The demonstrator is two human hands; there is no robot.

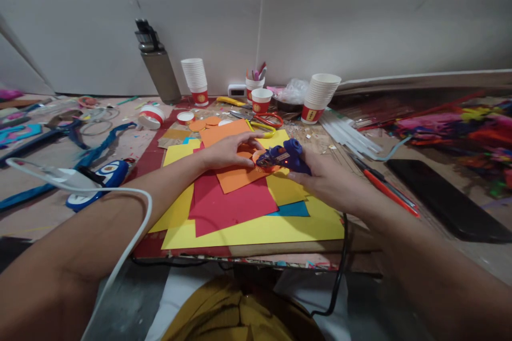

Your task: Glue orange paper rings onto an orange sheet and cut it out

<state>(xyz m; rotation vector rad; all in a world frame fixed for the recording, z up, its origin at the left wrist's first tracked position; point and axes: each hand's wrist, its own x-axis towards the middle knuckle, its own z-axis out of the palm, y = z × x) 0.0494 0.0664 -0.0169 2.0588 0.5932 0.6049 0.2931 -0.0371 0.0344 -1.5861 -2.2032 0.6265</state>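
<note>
My right hand is closed around a dark blue glue gun with a small red light on its side. The gun's nozzle end points left, close to the fingers of my left hand. Thumb and fingers of that hand curve around a small orange paper piece, partly hidden by the hand and the gun. Beneath both hands lie overlapping coloured sheets: an orange sheet, a red sheet, a blue sheet and a large yellow sheet.
Behind the sheets are orange paper discs, yellow-handled scissors and stacked paper cups. A bottle stands at the back left. On the right lie a phone and a red pen. A white cable crosses my left forearm.
</note>
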